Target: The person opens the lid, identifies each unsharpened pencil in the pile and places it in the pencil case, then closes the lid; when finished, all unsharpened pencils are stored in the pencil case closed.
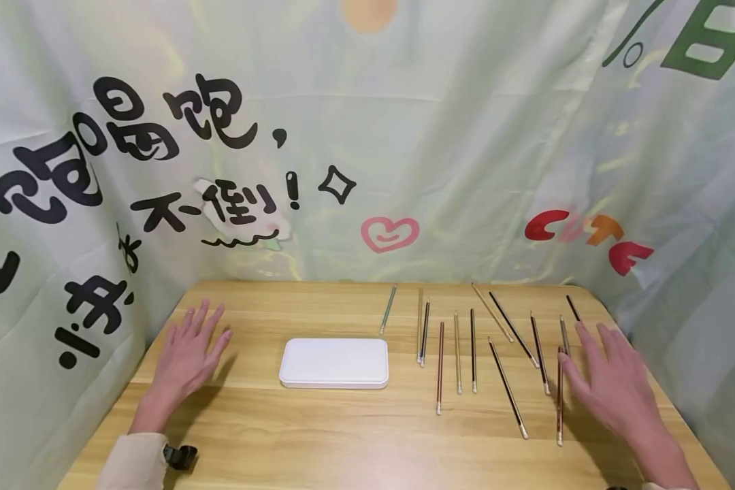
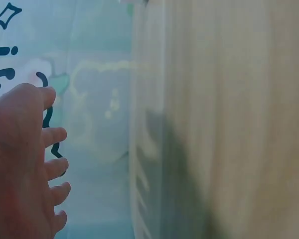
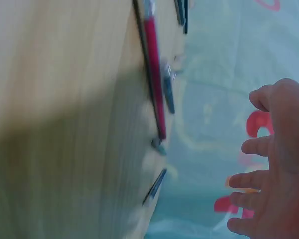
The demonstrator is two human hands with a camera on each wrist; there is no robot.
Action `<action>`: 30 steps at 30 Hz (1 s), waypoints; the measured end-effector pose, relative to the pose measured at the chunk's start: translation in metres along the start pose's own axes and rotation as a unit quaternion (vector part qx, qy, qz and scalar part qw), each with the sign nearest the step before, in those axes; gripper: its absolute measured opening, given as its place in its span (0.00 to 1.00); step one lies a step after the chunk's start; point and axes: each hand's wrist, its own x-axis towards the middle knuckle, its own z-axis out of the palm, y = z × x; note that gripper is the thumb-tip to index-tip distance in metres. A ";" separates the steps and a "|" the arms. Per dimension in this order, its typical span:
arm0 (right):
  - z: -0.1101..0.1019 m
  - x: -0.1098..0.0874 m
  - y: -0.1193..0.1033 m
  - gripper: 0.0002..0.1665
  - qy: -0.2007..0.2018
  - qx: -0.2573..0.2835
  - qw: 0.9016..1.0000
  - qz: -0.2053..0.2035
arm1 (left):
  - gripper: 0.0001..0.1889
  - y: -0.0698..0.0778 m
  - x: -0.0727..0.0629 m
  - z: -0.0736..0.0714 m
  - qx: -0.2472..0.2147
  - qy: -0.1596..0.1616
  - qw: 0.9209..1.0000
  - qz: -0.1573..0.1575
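Observation:
My left hand is held over the left side of the table with its fingers spread, holding nothing. On the right, my right hand has its fingers extended and holds nothing; in the head view it overlaps a red pencil and a grey pencil. Both hands cast shadows on the wood. A closed white flat case lies at the table's middle. Between it and my right hand, several pencils lie scattered, among them a dark red pencil, a black pencil and a green pencil.
The wooden table meets a printed cloth curtain at its back and sides. A black pencil lies near the far right corner. The left sleeve has a small black device at the wrist.

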 end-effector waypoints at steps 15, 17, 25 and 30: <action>0.024 0.018 -0.081 0.39 -0.026 0.122 0.992 -0.018 | 0.31 0.035 -0.012 0.020 -0.174 0.017 0.984 0.024; 0.031 0.019 -0.091 0.39 -0.031 0.136 0.990 -0.025 | 0.32 0.042 -0.013 0.024 -0.210 0.005 0.977 0.022; 0.055 0.026 -0.141 0.39 -0.025 0.228 0.970 -0.078 | 0.39 0.070 -0.017 0.040 -0.388 -0.077 0.918 0.000; 0.068 0.030 -0.176 0.41 -0.053 0.267 0.957 -0.097 | 0.50 0.090 -0.021 0.056 -0.393 -0.083 0.916 0.000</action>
